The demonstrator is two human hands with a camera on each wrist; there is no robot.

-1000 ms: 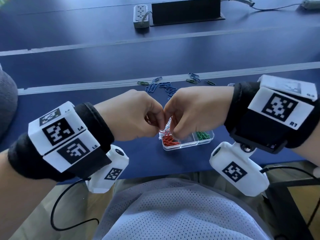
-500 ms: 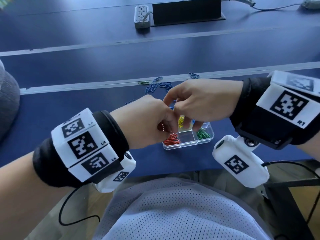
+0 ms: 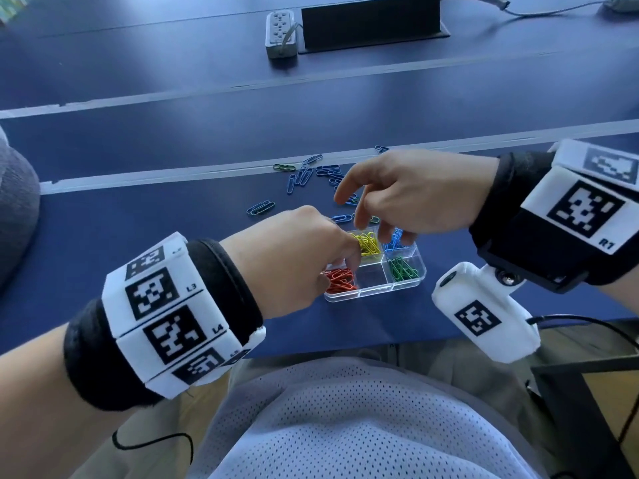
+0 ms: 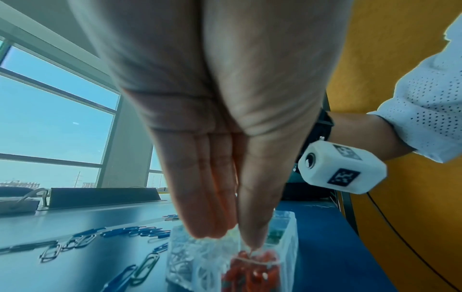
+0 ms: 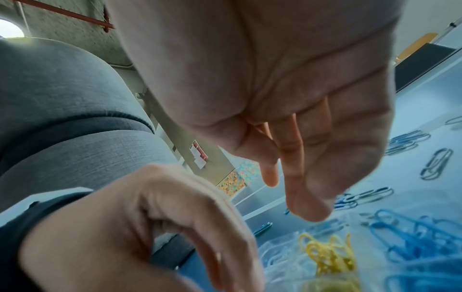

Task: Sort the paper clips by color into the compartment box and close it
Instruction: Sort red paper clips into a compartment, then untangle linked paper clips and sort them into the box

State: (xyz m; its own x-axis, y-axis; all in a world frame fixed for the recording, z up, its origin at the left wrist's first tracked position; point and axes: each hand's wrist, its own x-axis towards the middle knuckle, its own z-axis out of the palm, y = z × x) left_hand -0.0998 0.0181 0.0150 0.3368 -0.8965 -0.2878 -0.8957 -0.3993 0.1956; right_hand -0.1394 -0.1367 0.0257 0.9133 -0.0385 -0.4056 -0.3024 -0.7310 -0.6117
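Note:
A clear compartment box (image 3: 375, 292) sits near the table's front edge. It holds red clips (image 3: 340, 284) front left, yellow clips (image 3: 369, 242) back middle, blue clips (image 3: 394, 243) back right and green clips (image 3: 403, 269) front right. My left hand (image 3: 342, 267) reaches down into the red compartment. Its thumb and fingers (image 4: 212, 227) pinch together on a red clip just above the red pile (image 4: 252, 272). My right hand (image 3: 366, 219) hovers over the yellow and blue compartments with loose fingers (image 5: 300, 197) and holds nothing. The back left compartment is hidden in the head view.
Loose blue clips (image 3: 301, 178) and a green one (image 3: 283, 166) lie scattered on the blue table behind the box. A power strip (image 3: 280, 32) and a black panel (image 3: 371, 22) stand far back. A grey cushion (image 3: 17, 209) is at the left.
The hands met over the box, pinching red clips together. They have parted: the left hand went down to the red compartment, and the right hand let go, rose and opened.

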